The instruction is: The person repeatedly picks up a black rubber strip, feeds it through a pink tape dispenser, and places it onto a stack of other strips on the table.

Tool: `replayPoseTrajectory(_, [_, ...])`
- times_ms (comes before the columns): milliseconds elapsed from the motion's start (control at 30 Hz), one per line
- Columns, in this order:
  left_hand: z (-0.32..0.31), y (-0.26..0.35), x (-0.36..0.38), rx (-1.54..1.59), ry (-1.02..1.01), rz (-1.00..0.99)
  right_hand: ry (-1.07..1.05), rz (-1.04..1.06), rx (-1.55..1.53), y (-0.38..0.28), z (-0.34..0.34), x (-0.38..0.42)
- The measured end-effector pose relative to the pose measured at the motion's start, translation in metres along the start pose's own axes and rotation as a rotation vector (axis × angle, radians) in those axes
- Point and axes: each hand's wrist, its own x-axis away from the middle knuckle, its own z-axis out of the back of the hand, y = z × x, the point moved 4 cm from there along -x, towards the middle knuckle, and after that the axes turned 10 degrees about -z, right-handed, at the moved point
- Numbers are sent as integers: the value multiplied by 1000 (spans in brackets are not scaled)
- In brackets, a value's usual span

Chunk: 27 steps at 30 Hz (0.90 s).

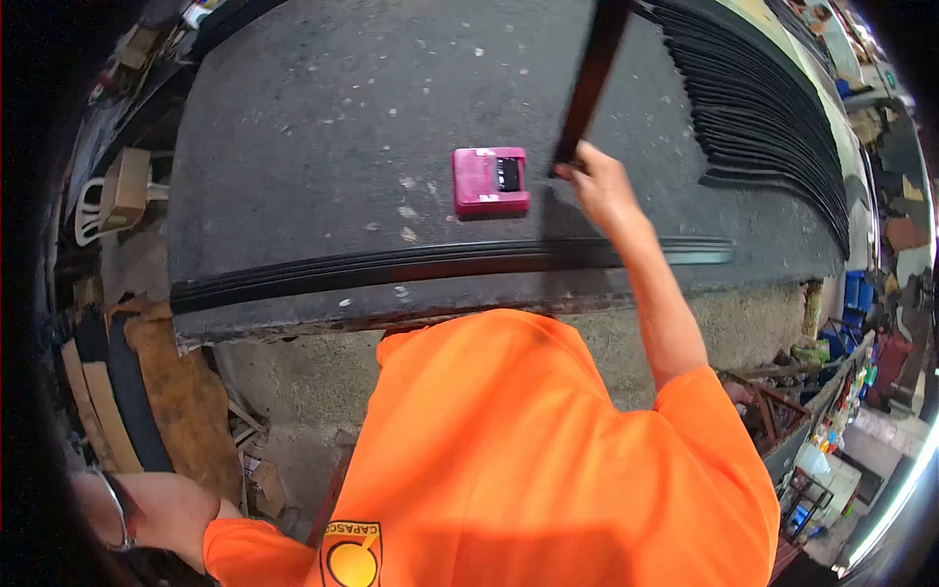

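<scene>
"What sort of place is this?"

"A workshop, by the look of it. The big dark table (323, 147) is scuffed and flecked with pale spots, and long black strips (768, 117) lie fanned in a thick row on it."

"Could it be a home?"

"It looks too industrial: rough concrete (303, 386) below the tabletop, worn brown sheet material (181, 391) beside it, a cardboard box (127, 188) on a white plastic chair (90, 209), and clutter crowding the right side."

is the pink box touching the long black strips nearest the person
No, bare table shows between the pink box and the long black strips.
</scene>
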Motion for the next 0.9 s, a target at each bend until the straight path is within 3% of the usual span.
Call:
replayPoseTrajectory(33, [-9, -21, 6, 39, -59, -89, 6, -13, -55, 24, 8, -1])
replayPoseTrajectory(67, [-15, -28, 17, 85, -103, -90, 27, -89, 81, 13, 33, 11])
replayPoseTrajectory(100, [-27, -39, 35, 144, -188, -20, 91, -209, 4, 26, 52, 21])
replayPoseTrajectory(167, [-61, -71, 87, 258, -361, 127, 241, -99, 261, 70, 94, 27])
replayPoseTrajectory(233, [-94, -93, 145, 388, -526, 296, 234, -132, 328, 116, 133, 36])
replayPoseTrajectory(267, [-109, -78, 166, 325, -703, 259, 224, -119, 417, 126, 148, 45])
replayPoseTrajectory(300, [-133, -76, 202, 641, -825, 389, 219, -109, 509, 132, 158, 55])
replayPoseTrajectory(367, [-157, -44, 252, 665, -1168, 405, 171, -183, 593, 144, 161, 73])
replayPoseTrajectory(433, [-186, -35, 313, 762, -1280, 364, 129, -208, 644, 143, 155, 87])
replayPoseTrajectory(533, [-222, -41, 367, 671, -1512, 204, 43, -123, 663, 130, 129, 99])
replayPoseTrajectory(633, [-258, -66, 407, 572, -1658, 98, -14, -48, 644, 118, 95, 97])
replayPoseTrajectory(767, [-294, -88, 440, 542, -1820, 145, -81, -156, 692, 95, 57, 86])
replayPoseTrajectory(900, [-313, -102, 463, 559, -1783, 142, -125, -221, 711, 96, 42, 79])
